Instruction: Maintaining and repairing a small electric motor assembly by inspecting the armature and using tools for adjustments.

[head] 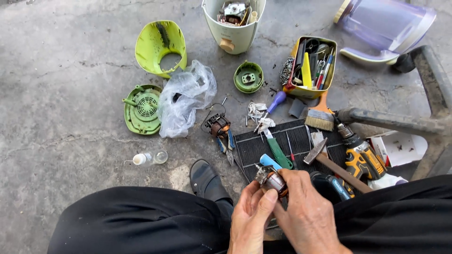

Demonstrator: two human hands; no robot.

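Observation:
Both my hands hold a small motor armature (270,178) with copper windings, low in the head view, above my lap. My left hand (252,221) grips it from below with the thumb against its side. My right hand (306,211) wraps it from the right, fingers over the top. A blue-handled tool (269,160) pokes out just behind the armature. Under my hands lies a black ribbed mat (296,141) with a green-handled screwdriver (278,151) and a hammer (332,162) on it.
On the concrete floor lie a second motor part (218,125), pliers (226,148), green appliance housing pieces (159,47) (141,109) (248,76), a clear plastic bag (186,96), a cream blender base (234,23), a yellow tool box (310,66), a paintbrush (320,115), a yellow cordless drill (360,155), a small bottle (148,158) and a clear jug (383,26).

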